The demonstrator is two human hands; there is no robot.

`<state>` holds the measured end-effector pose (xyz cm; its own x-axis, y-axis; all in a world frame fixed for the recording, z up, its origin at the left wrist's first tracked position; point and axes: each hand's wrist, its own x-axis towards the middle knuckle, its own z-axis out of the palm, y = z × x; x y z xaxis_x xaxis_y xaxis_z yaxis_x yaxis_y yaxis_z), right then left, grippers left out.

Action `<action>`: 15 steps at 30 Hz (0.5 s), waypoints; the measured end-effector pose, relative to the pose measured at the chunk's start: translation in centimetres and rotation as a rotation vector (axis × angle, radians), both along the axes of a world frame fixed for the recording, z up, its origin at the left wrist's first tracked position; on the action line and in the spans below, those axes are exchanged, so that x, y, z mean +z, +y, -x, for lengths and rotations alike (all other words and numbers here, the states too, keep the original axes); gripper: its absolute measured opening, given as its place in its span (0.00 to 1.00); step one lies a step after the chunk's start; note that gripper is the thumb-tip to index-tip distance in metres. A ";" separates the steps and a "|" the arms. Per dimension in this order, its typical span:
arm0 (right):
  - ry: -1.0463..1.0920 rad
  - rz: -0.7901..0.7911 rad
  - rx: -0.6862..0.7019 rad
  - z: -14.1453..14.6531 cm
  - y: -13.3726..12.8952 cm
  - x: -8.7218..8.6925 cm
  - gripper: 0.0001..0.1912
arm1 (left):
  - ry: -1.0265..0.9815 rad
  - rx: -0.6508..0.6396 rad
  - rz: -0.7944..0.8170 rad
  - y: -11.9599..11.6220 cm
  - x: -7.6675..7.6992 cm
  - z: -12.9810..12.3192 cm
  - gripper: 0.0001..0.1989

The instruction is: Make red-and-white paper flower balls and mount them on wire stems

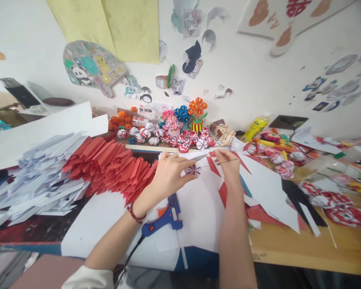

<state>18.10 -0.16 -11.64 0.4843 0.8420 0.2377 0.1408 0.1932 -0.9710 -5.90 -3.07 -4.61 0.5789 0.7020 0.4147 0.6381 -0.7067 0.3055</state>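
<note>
My left hand (170, 172) is closed around a small red and white paper flower (193, 170), which shows between the thumb and fingers. A pointed greyish-white piece (199, 157) sticks out at its fingertips; I cannot tell whether it is a paper strip. Opposite, my right hand (227, 162) pinches a thin stick (210, 165) that runs towards the flower. Whether the stick joins the flower is hard to see. Below my left hand, a blue glue gun (165, 220) with an orange trigger lies on white paper (198, 212).
Left of my hands lie piles of folded red paper strips (108, 164) and white paper strips (45, 176). Finished paper flowers (183, 140) line the back by the wall. On the right are paper scraps (270, 192), a yellow bottle (255, 127) and more red-white flowers (331, 200).
</note>
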 end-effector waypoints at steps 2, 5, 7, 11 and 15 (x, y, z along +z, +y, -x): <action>-0.027 -0.002 -0.006 0.1 0.2 -0.5 0.22 | 0.000 0.002 -0.002 -0.1 0.0 0.0 0.18; -0.069 0.011 -0.006 0.2 0.3 -0.8 0.22 | -0.003 0.004 -0.006 -0.1 -0.1 0.1 0.18; -0.093 0.024 -0.013 0.3 0.4 -0.9 0.22 | -0.006 0.002 -0.012 -0.1 -0.1 0.1 0.18; -0.117 0.048 -0.015 0.4 0.4 -0.9 0.22 | -0.002 0.000 -0.010 0.0 -0.2 0.1 0.18; -0.130 0.067 0.024 0.6 0.2 -0.8 0.22 | 0.004 0.002 -0.006 -0.1 -0.1 0.0 0.17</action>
